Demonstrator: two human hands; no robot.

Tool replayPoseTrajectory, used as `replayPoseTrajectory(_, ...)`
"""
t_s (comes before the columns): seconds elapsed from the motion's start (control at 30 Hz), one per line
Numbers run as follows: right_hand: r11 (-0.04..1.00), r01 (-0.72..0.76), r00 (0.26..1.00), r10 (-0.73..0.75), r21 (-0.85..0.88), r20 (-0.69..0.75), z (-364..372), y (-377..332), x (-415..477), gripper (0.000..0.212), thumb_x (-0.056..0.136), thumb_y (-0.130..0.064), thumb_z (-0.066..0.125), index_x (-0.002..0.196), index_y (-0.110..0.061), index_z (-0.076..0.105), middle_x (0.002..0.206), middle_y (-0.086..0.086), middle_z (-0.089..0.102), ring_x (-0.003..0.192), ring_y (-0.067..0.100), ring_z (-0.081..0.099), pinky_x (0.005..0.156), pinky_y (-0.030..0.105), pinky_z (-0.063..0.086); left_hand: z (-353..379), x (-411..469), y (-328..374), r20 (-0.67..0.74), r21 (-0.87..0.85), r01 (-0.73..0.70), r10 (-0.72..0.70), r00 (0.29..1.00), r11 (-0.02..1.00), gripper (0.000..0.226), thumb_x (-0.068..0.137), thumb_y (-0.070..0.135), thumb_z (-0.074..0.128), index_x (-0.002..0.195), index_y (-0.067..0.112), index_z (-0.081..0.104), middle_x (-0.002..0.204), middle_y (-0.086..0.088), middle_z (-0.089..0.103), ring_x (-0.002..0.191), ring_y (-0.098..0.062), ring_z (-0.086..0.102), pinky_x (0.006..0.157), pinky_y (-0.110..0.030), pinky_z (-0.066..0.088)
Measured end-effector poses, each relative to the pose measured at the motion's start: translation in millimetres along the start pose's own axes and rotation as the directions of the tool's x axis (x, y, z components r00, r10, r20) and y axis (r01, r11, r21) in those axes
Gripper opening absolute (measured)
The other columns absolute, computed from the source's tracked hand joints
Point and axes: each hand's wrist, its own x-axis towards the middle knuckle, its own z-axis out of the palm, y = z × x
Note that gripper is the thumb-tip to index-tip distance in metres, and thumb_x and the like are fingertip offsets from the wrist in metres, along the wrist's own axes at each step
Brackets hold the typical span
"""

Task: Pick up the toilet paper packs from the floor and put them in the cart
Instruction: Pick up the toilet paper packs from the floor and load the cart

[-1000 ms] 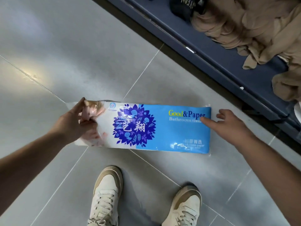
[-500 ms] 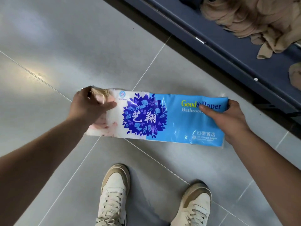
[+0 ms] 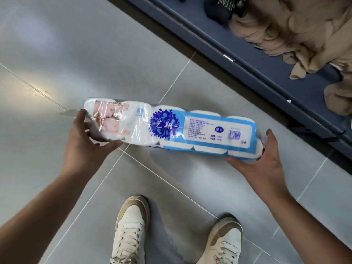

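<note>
A long toilet paper pack (image 3: 171, 128) in blue and white plastic wrap hangs lifted above the grey tiled floor, held lengthwise between both hands. Its label side with a barcode faces up and the rolls show through the wrap. My left hand (image 3: 85, 141) grips the left end, thumb under the pack and fingers around the end. At the right end, my right hand (image 3: 262, 159) cups the pack from below and behind. The dark blue cart (image 3: 238, 60) runs diagonally across the upper right, its edge just beyond the pack.
Beige cloth (image 3: 297, 31) and a dark cap (image 3: 219, 8) lie inside the cart. My two white sneakers (image 3: 129, 231) stand on the tiles directly below the pack. Grey floor tiles (image 3: 57, 54) stretch to the left.
The pack has come up off the floor and rolled over, so its barcode side now faces up. Both hands shifted from its top to its ends.
</note>
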Motion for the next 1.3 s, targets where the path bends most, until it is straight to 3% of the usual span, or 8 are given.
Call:
replayPoseTrajectory(0.13,0.991,0.068,0.996,-0.061,-0.116,0.062,-4,-3,5,0.123,0.073,-0.026,0.091,0.162,-0.029,0.007,0.157,0.002,0.035,0.125,-0.001,0.038,0.090,0.025,0.047,-4,9,6,0.042,0.119,-0.058,0.053,0.998,0.991,0.125,0.050,0.035,0.098,0.150,0.022,0.025,0.135,-0.013,0.054,0.116,-0.030,0.061,0.099,-0.046,0.051)
replayPoseTrajectory(0.27,0.872,0.241,0.970,-0.219,-0.426,0.102,1,-18,17,0.129,0.068,-0.038,0.093,0.160,-0.030,0.004,0.161,0.008,0.019,0.146,0.029,0.031,0.105,0.051,0.049,0,14,24,0.065,0.320,-0.142,0.128,0.990,0.937,0.135,0.053,0.025,0.097,0.157,0.017,0.013,0.150,-0.026,0.025,0.139,-0.039,0.030,0.110,-0.043,0.034)
replayPoseTrajectory(0.37,0.733,0.356,0.934,-0.278,-0.579,0.223,7,-30,28,0.129,0.069,-0.047,0.090,0.161,-0.030,0.001,0.166,0.011,0.007,0.151,0.032,0.019,0.116,0.050,0.035,6,24,27,0.116,0.496,-0.274,0.250,0.961,0.824,0.137,0.049,0.037,0.096,0.158,0.020,0.015,0.156,-0.034,0.012,0.144,-0.051,0.016,0.113,-0.056,0.028)
replayPoseTrajectory(0.53,0.639,0.397,0.918,-0.270,-0.659,0.291,13,-40,38,0.133,0.068,-0.051,0.090,0.160,-0.032,-0.005,0.166,0.011,0.004,0.148,0.034,0.023,0.113,0.051,0.038,16,42,30,0.250,0.679,-0.397,0.314,0.916,0.618,0.124,0.045,0.063,0.069,0.153,0.016,0.029,0.158,-0.014,0.025,0.146,-0.046,0.010,0.105,-0.063,0.027)
replayPoseTrajectory(0.73,0.668,0.367,0.929,-0.230,-0.647,0.290,7,-53,37,0.124,0.066,-0.042,0.091,0.158,-0.032,0.009,0.149,0.008,0.028,0.132,0.030,0.040,0.102,0.044,0.046,5,49,33,0.295,0.651,-0.390,0.257,0.920,0.651,0.105,0.041,0.067,0.055,0.138,0.030,0.041,0.138,-0.007,0.043,0.130,-0.037,0.028,0.095,-0.048,0.030)
replayPoseTrajectory(0.87,0.712,0.355,0.931,-0.211,-0.606,0.297,-12,-69,18,0.124,0.068,-0.042,0.091,0.160,-0.036,0.008,0.150,0.005,0.028,0.133,0.027,0.040,0.103,0.043,0.047,-24,35,56,0.253,0.539,-0.398,0.308,0.917,0.742,0.099,0.043,0.049,0.080,0.131,0.034,0.037,0.134,-0.018,0.038,0.128,-0.040,0.035,0.101,-0.047,0.032)
replayPoseTrajectory(1.17,0.769,0.346,0.938,-0.280,-0.538,0.203,-113,-160,-91,0.119,0.066,-0.037,0.093,0.158,-0.040,0.017,0.149,0.001,0.026,0.136,0.029,0.041,0.109,0.050,0.043,-160,-37,160,0.224,0.659,-0.501,0.490,0.843,0.561,0.084,0.052,0.058,0.061,0.128,0.023,0.056,0.131,0.000,0.051,0.129,-0.035,0.032,0.092,-0.049,0.031)
replayPoseTrajectory(1.3,0.791,0.349,0.937,-0.310,-0.503,0.162,-186,-216,-167,0.118,0.061,-0.037,0.091,0.155,-0.044,0.020,0.150,-0.005,0.022,0.136,0.030,0.043,0.114,0.052,0.040,-247,-97,227,0.135,0.576,-0.510,0.541,0.830,0.639,0.094,0.047,0.057,0.062,0.132,0.019,0.051,0.126,-0.009,0.052,0.129,-0.032,0.036,0.093,-0.049,0.035)
